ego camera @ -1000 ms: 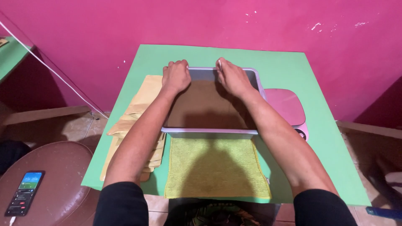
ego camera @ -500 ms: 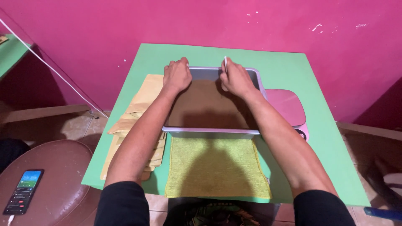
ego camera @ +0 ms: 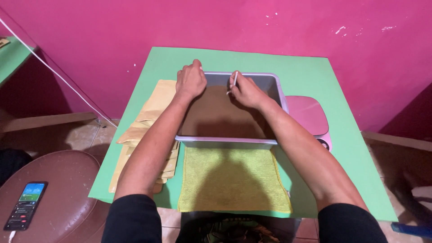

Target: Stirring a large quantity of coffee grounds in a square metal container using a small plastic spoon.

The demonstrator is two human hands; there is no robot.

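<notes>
Grey metal tray [ego camera: 230, 142] sits mid-table, yellow cloth [ego camera: 231, 180] touching its near edge, pink scale [ego camera: 308, 114] tight against its right side, so free room is only along the green table's [ego camera: 315, 67] far edge. Since a second ago my right hand [ego camera: 245, 90] lifted a thin white stick [ego camera: 234, 81], pinched over the brown fill. Left hand [ego camera: 191, 81] stays clenched on the tray's far-left corner, envelopes [ego camera: 148, 121] beside it.

A yellow-green towel [ego camera: 234, 180] and stacked tan envelopes [ego camera: 146, 130] lie on a green table [ego camera: 310, 72]; beside it, a pink scale [ego camera: 308, 114], and a smartphone [ego camera: 26, 205] on a brown stool [ego camera: 67, 193].
</notes>
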